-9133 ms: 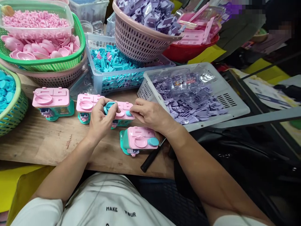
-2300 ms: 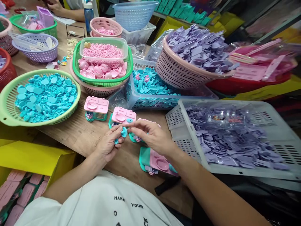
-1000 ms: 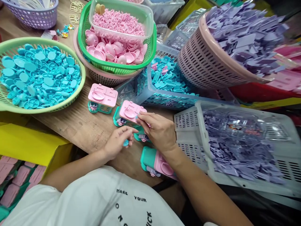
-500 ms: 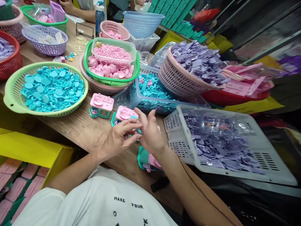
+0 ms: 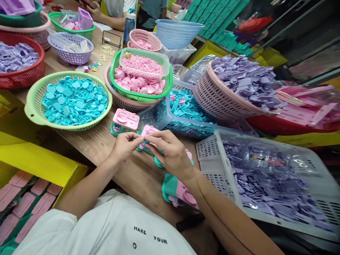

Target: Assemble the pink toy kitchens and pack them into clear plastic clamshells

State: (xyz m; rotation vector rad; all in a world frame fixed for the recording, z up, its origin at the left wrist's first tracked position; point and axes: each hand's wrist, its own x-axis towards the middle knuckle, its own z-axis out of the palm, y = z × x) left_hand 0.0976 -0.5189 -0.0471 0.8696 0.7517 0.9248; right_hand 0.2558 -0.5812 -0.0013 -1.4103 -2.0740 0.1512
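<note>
My left hand [image 5: 125, 146] and my right hand [image 5: 170, 150] meet over the table, thumbs and fingertips pinched together on a small turquoise plastic piece [image 5: 146, 142]. The fingers cover most of it, so its shape is unclear. Just behind them sits a pink-topped turquoise toy [image 5: 149, 130], partly covered. A similar pink-and-turquoise toy [image 5: 125, 119] stands to its left. Below my right wrist, another such toy [image 5: 170, 187] lies on its side. A further toy is mostly hidden behind my right hand.
A lime-green basket [image 5: 34, 111] of turquoise parts stands left, a green basket [image 5: 170, 83] of pink parts behind. To the right are a pink basket [image 5: 212, 94] and a white crate [image 5: 225, 159], both holding purple parts. A yellow box [image 5: 53, 161] is at lower left.
My right hand has turned from open, with fingers raised, to a pinch, and my left fingers have closed against it. The view has shifted, moving the surroundings right and slightly down.
</note>
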